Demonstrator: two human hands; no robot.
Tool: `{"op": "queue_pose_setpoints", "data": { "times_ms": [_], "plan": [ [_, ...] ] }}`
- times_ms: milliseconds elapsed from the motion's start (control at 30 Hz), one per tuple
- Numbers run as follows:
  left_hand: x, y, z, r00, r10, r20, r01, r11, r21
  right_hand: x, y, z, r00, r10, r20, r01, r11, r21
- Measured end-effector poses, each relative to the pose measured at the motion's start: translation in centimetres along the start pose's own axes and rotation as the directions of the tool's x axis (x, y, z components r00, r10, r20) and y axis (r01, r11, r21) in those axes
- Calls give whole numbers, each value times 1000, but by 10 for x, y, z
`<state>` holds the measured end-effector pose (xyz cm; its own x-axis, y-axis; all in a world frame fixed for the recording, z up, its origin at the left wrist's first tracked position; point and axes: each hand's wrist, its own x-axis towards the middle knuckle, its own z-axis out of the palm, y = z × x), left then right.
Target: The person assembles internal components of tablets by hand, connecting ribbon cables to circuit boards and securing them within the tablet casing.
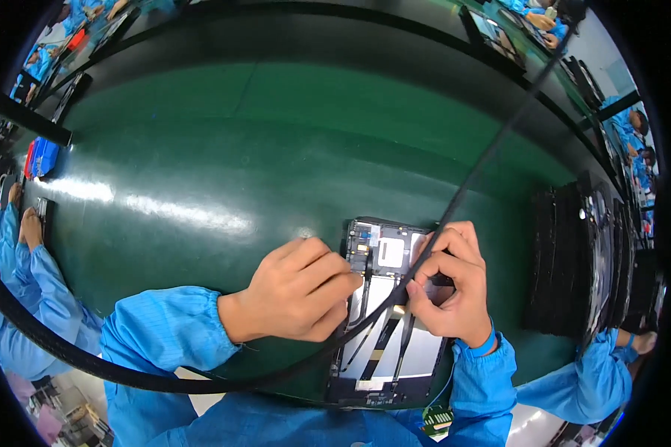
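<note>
Opened rectangular electronic device (423,357), black-framed with silvery-white inner panels and dark strips, lies on the glossy green tabletop (164,156) near the person's body, a white rectangular label (391,252) toward its far end. The bare left hand (297,289), fingers curled together, is at its left edge; I cannot tell whether it pinches anything. The bare right hand (458,290) is over the right side, thumb and forefinger tips close together, anything between them hidden. A blue band (487,344) circles the right wrist. A long black cable (492,149) crosses the view before the device.
</note>
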<state>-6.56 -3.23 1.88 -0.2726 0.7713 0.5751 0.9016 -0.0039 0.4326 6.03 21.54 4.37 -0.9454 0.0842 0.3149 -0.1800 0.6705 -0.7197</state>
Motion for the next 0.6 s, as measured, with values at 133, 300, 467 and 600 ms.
{"op": "queue_pose_setpoints", "data": {
  "times_ms": [133,300,467,600],
  "plan": [
    [-1,-5,4,993,111,37,-111,994,-1,-3,5,4,999,-30,-20,31,999,45],
    [5,-3,8,991,120,60,-119,993,-27,-7,10,-1,995,-86,-47,88,995,37],
    [-2,15,13,976,196,100,-194,981,-31,-12,12,-1,987,-110,-115,111,994,-1],
    [-10,29,19,980,180,82,-173,981,-90,-16,12,-5,981,-135,-142,126,990,-71]
  ]
}}
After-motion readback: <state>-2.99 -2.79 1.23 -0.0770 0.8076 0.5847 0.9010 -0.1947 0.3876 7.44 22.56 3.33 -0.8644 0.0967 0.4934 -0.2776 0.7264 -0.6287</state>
